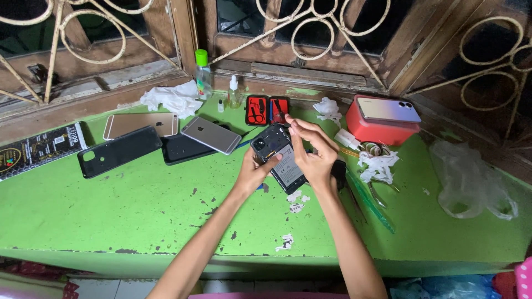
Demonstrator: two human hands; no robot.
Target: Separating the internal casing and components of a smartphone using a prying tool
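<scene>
Desk (138, 221), green, paint chipped, under a barred window. L to R:

- Far L: dark flat packet (39, 149) at desk edge.
- Black case (119, 150), gold phone (141, 124) behind it, dark back cover (183, 149), grey phone (211, 134) lying partly on that cover. All well L of the hands, untouched.
- Back edge: white tissue (172, 98), green-cap bottle (203, 75), small dropper bottle (234, 91), red tool kit (267, 109) lying open.
- Centre: opened phone (275, 155), back off, insides up. Long axis runs diagonally, camera end up-L toward window, other end down-R toward the person. Held just above desk, between both hands.
- Left hand (252, 171): below and L of phone, thumb over its L edge, fingers under. Clamped on phone, supporting it.
- Right hand (316, 155): on phone's R side, fingertips (292, 123) pinched at upper R edge near top. Whether they hold a small part: cannot tell. R hand covers more of phone; L grips at the lower L edge.
- Paper scraps (296, 202) on desk just below phone.
- R of hands: white scraps (377, 165), metal tool (382, 188) part-hidden, red box (379, 130) w/ pale phone (388, 109) on top.
- Far R: clear plastic bag (471, 182).

Key relation: phone sits directly between hands, no reach needed.
</scene>
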